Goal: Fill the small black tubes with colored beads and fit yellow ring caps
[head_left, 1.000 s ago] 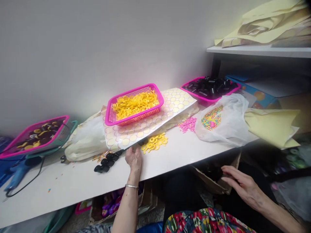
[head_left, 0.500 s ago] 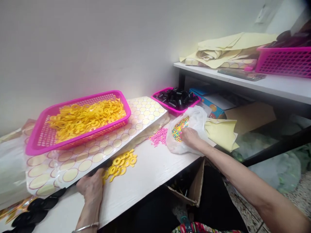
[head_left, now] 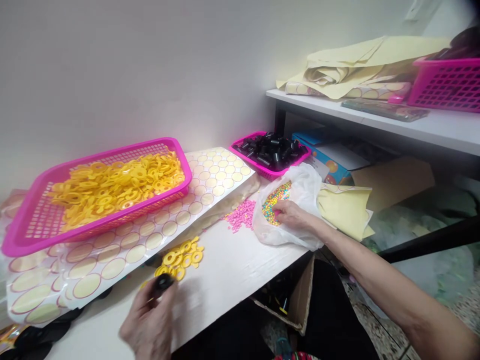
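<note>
Left hand (head_left: 148,317): pinched a black cap (head_left: 164,281) between thumb and fingers, over the near part of the table (head_left: 221,265).
Cap: sat right at the fingertips, gripped by the sides, with a round end turned up.
Box (head_left: 306,300): stood open just below the table's edge, with dark pieces inside.
Rings (head_left: 183,257): lay yellow and loosely heaped, just beyond the cap and well apart from the right hand (head_left: 292,214).
Right hand: curled in over the bag (head_left: 300,186), with fingertips at the beads (head_left: 269,206) and a pink bit (head_left: 277,212) beside them; too hidden to tell pinching from mere touching.
Beads: lay many-coloured in the bag, under and beside the right fingertips.
Bag: lay open, white and thin, around the beads.
Pink beads (head_left: 242,216): lay scattered just left of the bag.
Sheet (head_left: 180,218): lay printed with circles, under the yellow-filled basket (head_left: 182,156).
Black-filled basket (head_left: 270,173): stood behind the bag.
Shelf (head_left: 311,104): bore paper (head_left: 360,62) and another pink basket (head_left: 446,82).
</note>
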